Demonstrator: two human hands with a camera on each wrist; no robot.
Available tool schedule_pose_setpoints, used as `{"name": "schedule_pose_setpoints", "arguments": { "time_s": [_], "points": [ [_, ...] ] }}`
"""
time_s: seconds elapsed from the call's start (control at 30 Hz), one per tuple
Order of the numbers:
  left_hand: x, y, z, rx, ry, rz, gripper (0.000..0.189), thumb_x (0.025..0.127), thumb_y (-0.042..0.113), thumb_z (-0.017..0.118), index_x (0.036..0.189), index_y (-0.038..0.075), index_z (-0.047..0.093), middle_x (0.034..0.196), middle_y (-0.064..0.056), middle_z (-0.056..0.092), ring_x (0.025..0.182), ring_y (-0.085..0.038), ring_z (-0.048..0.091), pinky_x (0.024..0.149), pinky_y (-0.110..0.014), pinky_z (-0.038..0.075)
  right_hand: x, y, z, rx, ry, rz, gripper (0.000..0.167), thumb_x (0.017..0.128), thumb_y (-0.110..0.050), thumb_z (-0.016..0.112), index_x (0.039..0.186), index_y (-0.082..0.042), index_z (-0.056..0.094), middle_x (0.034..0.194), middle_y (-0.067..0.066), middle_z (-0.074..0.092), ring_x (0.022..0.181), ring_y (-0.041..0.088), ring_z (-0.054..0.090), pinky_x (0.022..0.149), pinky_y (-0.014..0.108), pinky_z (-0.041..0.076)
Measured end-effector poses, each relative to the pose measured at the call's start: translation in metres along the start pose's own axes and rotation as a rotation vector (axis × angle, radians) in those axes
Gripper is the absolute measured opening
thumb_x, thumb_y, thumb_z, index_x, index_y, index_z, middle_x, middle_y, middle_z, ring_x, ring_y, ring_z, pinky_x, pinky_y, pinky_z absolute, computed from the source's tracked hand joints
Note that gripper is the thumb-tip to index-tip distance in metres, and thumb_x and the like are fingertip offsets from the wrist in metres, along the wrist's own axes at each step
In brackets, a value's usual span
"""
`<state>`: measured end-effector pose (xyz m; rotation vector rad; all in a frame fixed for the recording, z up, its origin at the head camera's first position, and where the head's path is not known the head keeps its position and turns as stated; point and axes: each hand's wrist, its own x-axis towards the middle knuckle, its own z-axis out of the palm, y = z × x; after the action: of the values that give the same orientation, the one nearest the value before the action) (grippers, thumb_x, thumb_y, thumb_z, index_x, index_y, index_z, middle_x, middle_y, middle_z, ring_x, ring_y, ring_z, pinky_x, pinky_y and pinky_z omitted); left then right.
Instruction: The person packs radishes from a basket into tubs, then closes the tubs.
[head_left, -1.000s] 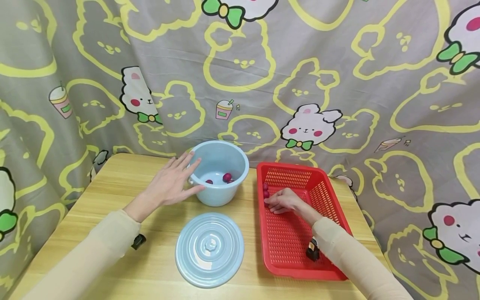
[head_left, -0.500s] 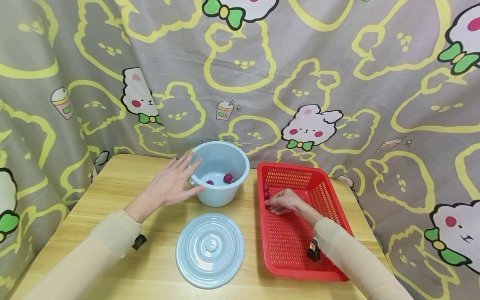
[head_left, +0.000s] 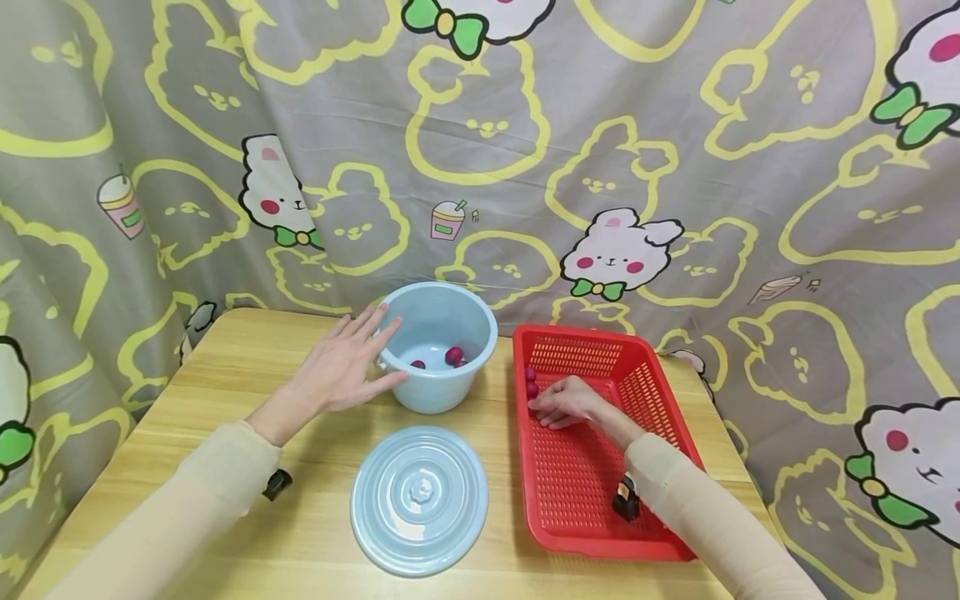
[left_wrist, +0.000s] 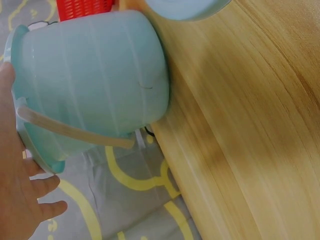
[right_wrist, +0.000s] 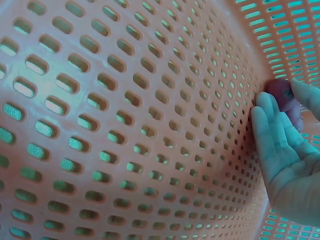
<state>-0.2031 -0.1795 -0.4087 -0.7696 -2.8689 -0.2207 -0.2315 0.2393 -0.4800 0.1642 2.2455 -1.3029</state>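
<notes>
My left hand (head_left: 336, 367) is at the near left rim of a light blue bucket (head_left: 435, 396), fingers spread and straight. In the left wrist view, its fingers lie along the rim of the bucket (left_wrist: 95, 75), above the hanging handle (left_wrist: 75, 131). Several small dark-red round fruits (head_left: 453, 356) lie on the bucket's bottom. My right hand (head_left: 567, 404) is inside a red perforated basket (head_left: 570, 500), by its left wall. Thumb and fingers pinch a dark-red round fruit (right_wrist: 280, 93), partly hidden behind them. Beyond it, another fruit (head_left: 531, 389) rests against that wall.
A light blue round lid (head_left: 408, 533) with a knob lies on the wooden table (head_left: 300, 533) in front of the bucket. The basket stands to the bucket's right. A patterned grey curtain (head_left: 337, 100) hangs behind the table and along its sides.
</notes>
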Motion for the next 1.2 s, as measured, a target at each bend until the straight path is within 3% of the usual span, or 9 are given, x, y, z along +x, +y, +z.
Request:
{"name": "schedule_pose_setpoints", "arguments": {
  "time_s": [0.23,0.7,0.93,1.2],
  "points": [
    [0.000,0.001,0.000,0.001,0.006,0.006,0.094,0.098,0.072,0.053,0.167,0.011,0.032,0.177,-0.018,0.019,0.163,-0.042,0.026,0.129,-0.065,0.029,-0.002,0.002,-0.001,-0.005,-0.009,-0.003,0.031,0.092,-0.021,0.082,0.110,0.004,0.078,0.082,0.007,0.080,0.071,0.014,0.076,0.073,0.035,0.068],
    [0.000,0.001,0.003,-0.001,0.015,0.008,0.093,0.098,0.071,0.054,0.166,0.010,0.034,0.177,-0.019,0.020,0.162,-0.042,0.027,0.129,-0.066,0.028,-0.012,-0.004,-0.018,0.060,-0.024,-0.036,0.035,0.095,-0.023,0.080,0.117,0.003,0.075,0.093,0.012,0.082,0.077,0.015,0.079,0.078,0.036,0.068],
    [0.000,0.001,0.002,-0.001,0.016,0.010,0.094,0.098,0.072,0.054,0.166,0.010,0.034,0.177,-0.019,0.021,0.162,-0.042,0.027,0.129,-0.066,0.029,-0.019,-0.014,-0.028,0.118,-0.010,-0.069,0.030,0.096,-0.024,0.079,0.112,0.000,0.073,0.104,0.020,0.082,0.078,0.014,0.079,0.085,0.042,0.067],
    [0.000,0.000,0.001,-0.007,0.004,0.001,0.094,0.098,0.072,0.053,0.167,0.011,0.031,0.177,-0.019,0.019,0.163,-0.042,0.024,0.130,-0.065,0.026,-0.025,-0.036,-0.042,0.153,0.030,-0.121,0.035,0.095,-0.026,0.080,0.116,0.002,0.070,0.104,0.019,0.082,0.084,0.016,0.080,0.085,0.038,0.067]
  ]
}}
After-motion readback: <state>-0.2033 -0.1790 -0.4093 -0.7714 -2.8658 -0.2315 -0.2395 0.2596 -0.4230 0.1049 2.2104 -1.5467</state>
